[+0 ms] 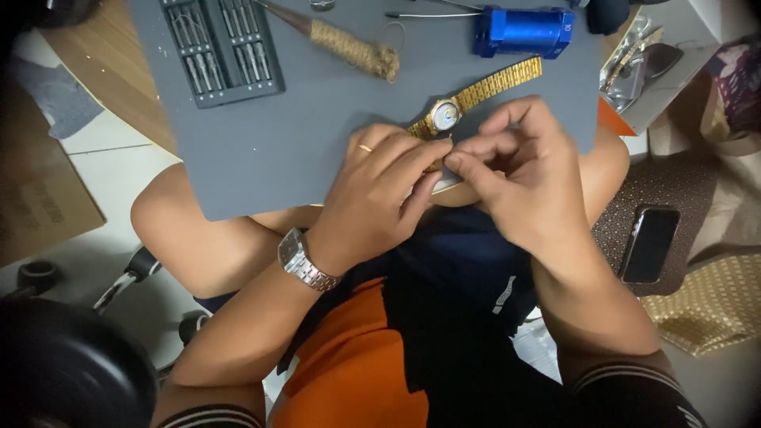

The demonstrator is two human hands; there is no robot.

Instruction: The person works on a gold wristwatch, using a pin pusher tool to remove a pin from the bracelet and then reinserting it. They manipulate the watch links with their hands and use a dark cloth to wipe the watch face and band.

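Grey work mat [317, 143] rests across the person's lap, carrying a gold watch [445, 113]. Left hand [380, 198] and right hand [515, 170] pinch the watch's near band end together, fingertips closed. Keep the watch flat on the mat, and apply light, steady pressure.

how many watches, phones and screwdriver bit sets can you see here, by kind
watches: 2, gold watch at the left hand and right hand, silver watch on the left wrist
phones: 1, black phone
bit sets: 1, bit tray
total: 4
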